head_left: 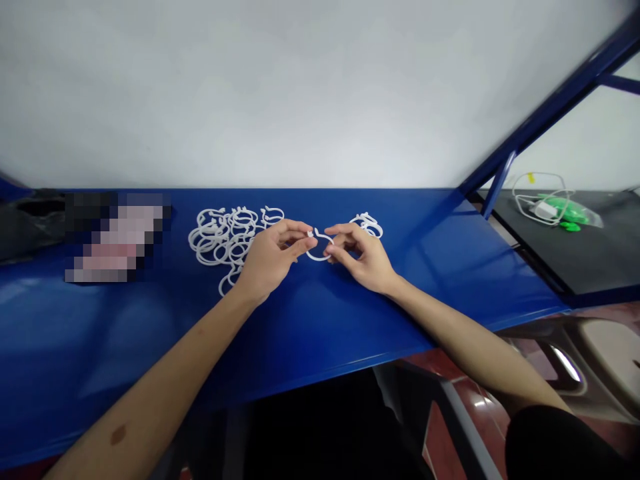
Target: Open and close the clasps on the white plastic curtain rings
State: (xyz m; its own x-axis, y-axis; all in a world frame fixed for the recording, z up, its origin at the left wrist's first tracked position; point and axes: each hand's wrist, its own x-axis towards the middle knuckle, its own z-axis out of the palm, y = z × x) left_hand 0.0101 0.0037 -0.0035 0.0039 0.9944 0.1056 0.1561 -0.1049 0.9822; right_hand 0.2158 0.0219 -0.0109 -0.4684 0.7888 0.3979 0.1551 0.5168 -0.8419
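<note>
My left hand and my right hand meet over the middle of the blue table. Between them they pinch one white plastic ring, the left fingertips on its left end, the right fingertips on its right end. A heap of several white rings lies just left of and behind my left hand. A smaller cluster of white rings sits behind my right hand.
A pixelated patch lies on the table at the left, next to a dark object. At the right, past a blue frame post, a black surface carries a white cable and green parts.
</note>
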